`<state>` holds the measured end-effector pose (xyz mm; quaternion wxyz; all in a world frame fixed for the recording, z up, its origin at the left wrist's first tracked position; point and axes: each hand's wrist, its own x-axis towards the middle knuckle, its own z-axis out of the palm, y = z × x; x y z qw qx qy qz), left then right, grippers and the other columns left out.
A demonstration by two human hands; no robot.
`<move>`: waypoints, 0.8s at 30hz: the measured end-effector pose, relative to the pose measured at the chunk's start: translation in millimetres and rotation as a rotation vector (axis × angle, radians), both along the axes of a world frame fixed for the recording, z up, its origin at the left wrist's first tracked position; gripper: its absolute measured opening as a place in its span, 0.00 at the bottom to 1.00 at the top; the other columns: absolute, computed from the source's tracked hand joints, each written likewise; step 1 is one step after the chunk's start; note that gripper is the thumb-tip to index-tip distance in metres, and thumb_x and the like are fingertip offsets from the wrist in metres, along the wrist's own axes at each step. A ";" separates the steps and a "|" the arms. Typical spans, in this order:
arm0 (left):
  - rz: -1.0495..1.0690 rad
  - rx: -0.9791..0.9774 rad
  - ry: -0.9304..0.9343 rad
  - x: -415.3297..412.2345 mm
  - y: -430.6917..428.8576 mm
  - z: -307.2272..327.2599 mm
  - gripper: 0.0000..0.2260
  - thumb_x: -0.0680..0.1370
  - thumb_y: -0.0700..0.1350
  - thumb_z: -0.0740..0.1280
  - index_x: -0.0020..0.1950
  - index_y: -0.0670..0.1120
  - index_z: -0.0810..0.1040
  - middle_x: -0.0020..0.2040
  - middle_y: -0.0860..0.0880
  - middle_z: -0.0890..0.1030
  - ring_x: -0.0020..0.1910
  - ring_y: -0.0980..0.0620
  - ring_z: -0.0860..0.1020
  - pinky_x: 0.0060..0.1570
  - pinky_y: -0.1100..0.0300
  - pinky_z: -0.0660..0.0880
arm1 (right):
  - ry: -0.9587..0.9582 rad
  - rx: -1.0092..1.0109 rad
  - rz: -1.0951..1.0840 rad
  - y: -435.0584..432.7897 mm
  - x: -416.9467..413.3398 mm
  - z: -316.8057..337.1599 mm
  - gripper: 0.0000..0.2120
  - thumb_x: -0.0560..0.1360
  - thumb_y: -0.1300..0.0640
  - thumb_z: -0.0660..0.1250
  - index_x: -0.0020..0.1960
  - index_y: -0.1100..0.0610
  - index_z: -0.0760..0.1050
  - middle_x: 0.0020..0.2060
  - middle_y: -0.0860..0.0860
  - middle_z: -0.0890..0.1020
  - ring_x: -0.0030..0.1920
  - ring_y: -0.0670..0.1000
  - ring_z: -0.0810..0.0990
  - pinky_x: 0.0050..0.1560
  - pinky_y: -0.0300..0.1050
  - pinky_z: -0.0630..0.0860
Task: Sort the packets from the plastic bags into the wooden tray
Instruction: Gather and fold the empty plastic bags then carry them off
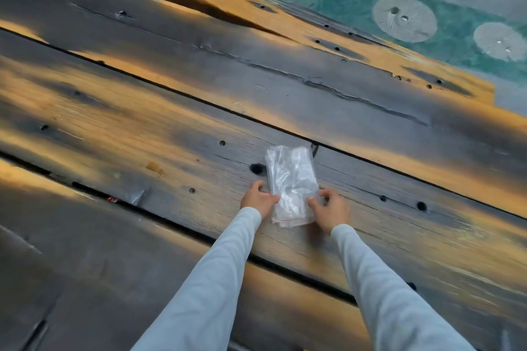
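A clear plastic bag [291, 179] with a red zip line at its near end lies flat on a dark plank table [171, 128]. White contents show faintly inside it. My left hand [258, 199] pinches the bag's left edge near the zip end. My right hand [330, 205] grips its right edge, fingers curled over the plastic. Both arms wear pale long sleeves. No wooden tray is in view.
The table is made of wide scorched planks with gaps, cracks and round holes [256, 169]. A grey tape patch [137, 194] sits to the left. Beyond the far edge lies a green mat [356, 0] with pale round discs.
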<state>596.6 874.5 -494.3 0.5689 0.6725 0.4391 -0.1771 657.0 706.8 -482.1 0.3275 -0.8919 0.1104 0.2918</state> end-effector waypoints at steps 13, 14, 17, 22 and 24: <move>0.095 -0.214 -0.139 -49.0 -11.8 43.0 0.11 0.73 0.38 0.74 0.55 0.40 0.81 0.51 0.40 0.85 0.49 0.41 0.85 0.52 0.48 0.82 | 0.350 0.613 -0.244 -37.3 -65.5 32.2 0.20 0.71 0.64 0.77 0.63 0.59 0.79 0.52 0.56 0.88 0.50 0.57 0.88 0.51 0.52 0.84; 0.094 -0.266 -0.161 -57.9 -15.0 49.6 0.13 0.73 0.37 0.74 0.56 0.40 0.80 0.52 0.39 0.85 0.50 0.40 0.85 0.51 0.48 0.82 | 0.354 0.660 -0.272 -42.4 -73.0 40.7 0.18 0.73 0.62 0.77 0.62 0.58 0.79 0.52 0.56 0.88 0.49 0.56 0.88 0.47 0.49 0.84; 0.016 -0.346 -0.245 -88.8 -27.0 73.6 0.14 0.72 0.35 0.74 0.57 0.41 0.80 0.53 0.38 0.85 0.49 0.40 0.85 0.48 0.50 0.82 | 0.364 0.725 -0.272 -59.3 -97.8 62.9 0.20 0.74 0.52 0.76 0.63 0.60 0.80 0.55 0.57 0.88 0.53 0.57 0.88 0.48 0.47 0.83; -0.012 -0.487 -0.285 -136.2 -45.7 108.0 0.15 0.74 0.35 0.73 0.60 0.41 0.80 0.51 0.40 0.86 0.46 0.42 0.86 0.44 0.49 0.83 | 0.222 0.686 -0.225 -83.4 -145.6 93.0 0.19 0.74 0.62 0.76 0.62 0.68 0.79 0.53 0.62 0.87 0.56 0.64 0.86 0.62 0.63 0.80; -0.057 -0.479 -0.287 -150.8 -50.3 115.1 0.17 0.74 0.36 0.73 0.62 0.41 0.79 0.52 0.41 0.86 0.46 0.42 0.86 0.42 0.51 0.83 | 0.147 0.669 -0.213 -93.7 -164.5 105.7 0.19 0.73 0.61 0.77 0.61 0.67 0.79 0.50 0.59 0.88 0.52 0.61 0.87 0.57 0.58 0.83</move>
